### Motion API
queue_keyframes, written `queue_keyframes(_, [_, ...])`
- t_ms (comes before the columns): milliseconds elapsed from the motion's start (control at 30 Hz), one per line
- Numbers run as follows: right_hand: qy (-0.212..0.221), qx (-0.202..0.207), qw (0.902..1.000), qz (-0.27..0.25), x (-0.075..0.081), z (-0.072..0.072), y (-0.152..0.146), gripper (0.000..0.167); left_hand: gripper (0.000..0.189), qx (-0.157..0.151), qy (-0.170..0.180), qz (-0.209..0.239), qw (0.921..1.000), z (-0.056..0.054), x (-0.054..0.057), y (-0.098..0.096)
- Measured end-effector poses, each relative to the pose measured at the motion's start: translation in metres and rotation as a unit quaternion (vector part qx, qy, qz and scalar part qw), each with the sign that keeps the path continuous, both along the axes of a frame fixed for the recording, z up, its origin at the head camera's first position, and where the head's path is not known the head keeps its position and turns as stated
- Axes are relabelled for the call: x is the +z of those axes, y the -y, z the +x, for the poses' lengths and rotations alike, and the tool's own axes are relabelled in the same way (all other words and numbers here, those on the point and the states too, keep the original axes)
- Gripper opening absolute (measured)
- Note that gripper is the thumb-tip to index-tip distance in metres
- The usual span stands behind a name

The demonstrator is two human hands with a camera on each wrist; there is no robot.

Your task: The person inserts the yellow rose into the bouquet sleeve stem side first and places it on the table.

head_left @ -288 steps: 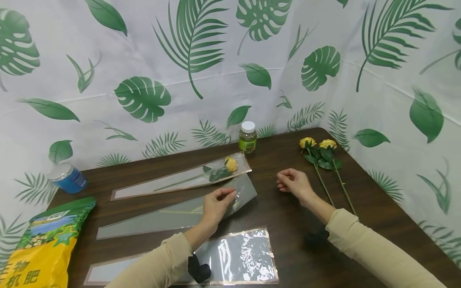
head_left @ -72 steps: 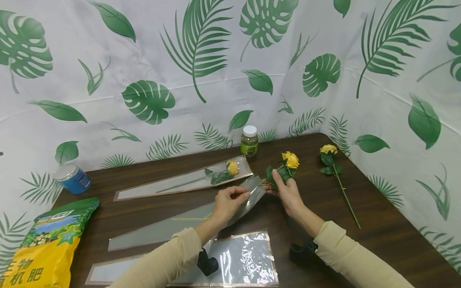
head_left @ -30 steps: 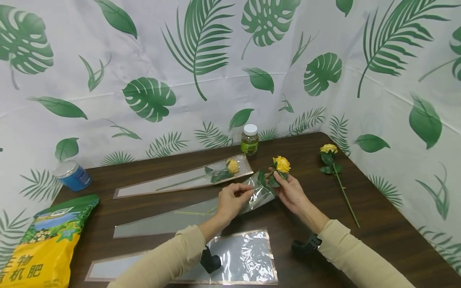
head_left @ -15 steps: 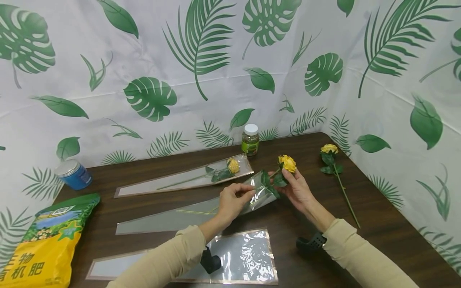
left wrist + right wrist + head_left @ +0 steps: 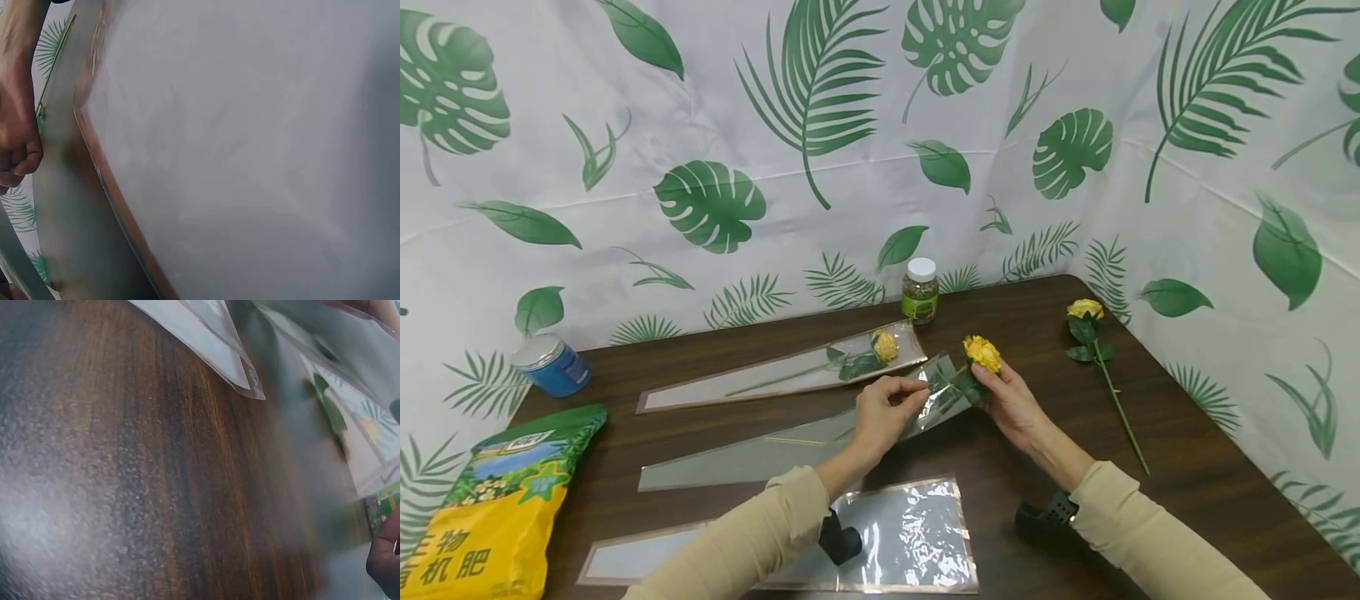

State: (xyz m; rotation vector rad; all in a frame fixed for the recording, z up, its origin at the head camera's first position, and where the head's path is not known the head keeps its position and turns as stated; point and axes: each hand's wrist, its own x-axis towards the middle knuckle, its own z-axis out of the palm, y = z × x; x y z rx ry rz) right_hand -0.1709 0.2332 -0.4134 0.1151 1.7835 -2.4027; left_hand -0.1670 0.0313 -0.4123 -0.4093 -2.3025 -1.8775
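In the head view my left hand (image 5: 883, 412) pinches the mouth of the middle clear flower sleeve (image 5: 715, 461), a long one that tapers to the left. My right hand (image 5: 1011, 408) holds a yellow rose (image 5: 982, 353) just under its bloom. The rose's stem and some leaves lie inside the sleeve's mouth, while the bloom stays outside it. In the left wrist view, pale film fills most of the picture and a hand (image 5: 19, 125) shows at the left edge. A sleeve corner (image 5: 250, 387) and part of a hand (image 5: 384, 559) appear in the right wrist view.
Behind lies a sleeve (image 5: 692, 397) with a rose (image 5: 885, 346) inside; in front, another sleeve (image 5: 917, 533). A single rose (image 5: 1085, 309) lies at the right. Around the dark table (image 5: 1037, 308) stand a lidded jar (image 5: 920, 292), a blue tin (image 5: 553, 367) and a yellow-green bag (image 5: 497, 508).
One of the two roses at the right has been picked up by my right hand and its stem put into the middle sleeve. Lately the bloom has moved left and down, closer to the sleeve.
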Motion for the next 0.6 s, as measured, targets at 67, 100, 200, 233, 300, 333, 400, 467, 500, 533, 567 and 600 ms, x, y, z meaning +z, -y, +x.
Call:
queue_keyframes(67, [-0.001, 0.001, 1.0, 0.002, -0.001, 0.0, 0.001, 0.038, 0.011, 0.003, -0.001, 0.002, 1.0, 0.0, 0.0, 0.0])
queue_keyframes(100, [0.0, 0.001, 1.0, 0.005, -0.001, 0.0, 0.001, 0.038, 0.011, 0.004, -0.002, 0.001, 1.0, -0.001, 0.0, 0.001])
queue_keyframes(200, [0.007, 0.006, 0.9998, 0.017, -0.002, 0.001, 0.004, 0.041, 0.01, 0.004, -0.012, -0.009, 0.9999, -0.001, 0.002, 0.002])
queue_keyframes(233, [0.009, 0.01, 0.9997, 0.022, -0.002, 0.002, 0.004, 0.044, 0.01, 0.005, -0.016, -0.015, 0.9998, -0.001, 0.003, 0.002])
queue_keyframes(300, [0.01, 0.019, 0.9994, 0.029, -0.002, 0.003, 0.005, 0.049, 0.01, 0.003, -0.023, -0.023, 0.9995, -0.001, 0.005, 0.002])
queue_keyframes(333, [0.009, 0.022, 0.9993, 0.029, -0.002, 0.003, 0.006, 0.05, 0.01, 0.003, -0.026, -0.028, 0.9993, -0.002, 0.006, 0.002])
queue_keyframes(400, [0.003, 0.028, 0.9993, 0.025, -0.003, 0.003, 0.007, 0.047, 0.01, 0.001, -0.032, -0.031, 0.999, -0.002, 0.007, 0.002])
queue_keyframes(467, [-0.007, 0.037, 0.9991, 0.021, -0.004, 0.004, 0.007, 0.041, 0.01, 0.0, -0.037, -0.028, 0.9989, -0.002, 0.009, 0.002])
queue_keyframes(500, [-0.013, 0.043, 0.9988, 0.018, -0.005, 0.004, 0.008, 0.037, 0.01, -0.002, -0.041, -0.024, 0.9989, -0.003, 0.009, 0.002])
queue_keyframes(533, [-0.018, 0.048, 0.9985, 0.018, -0.005, 0.004, 0.009, 0.033, 0.01, -0.003, -0.043, -0.02, 0.9989, -0.003, 0.009, 0.001])
queue_keyframes(567, [-0.022, 0.056, 0.998, 0.017, -0.006, 0.004, 0.009, 0.031, 0.011, -0.005, -0.044, -0.016, 0.9989, -0.003, 0.01, 0.001])
queue_keyframes(600, [-0.025, 0.065, 0.9975, 0.016, -0.006, 0.004, 0.01, 0.028, 0.011, -0.008, -0.044, -0.011, 0.9989, -0.003, 0.01, 0.001])
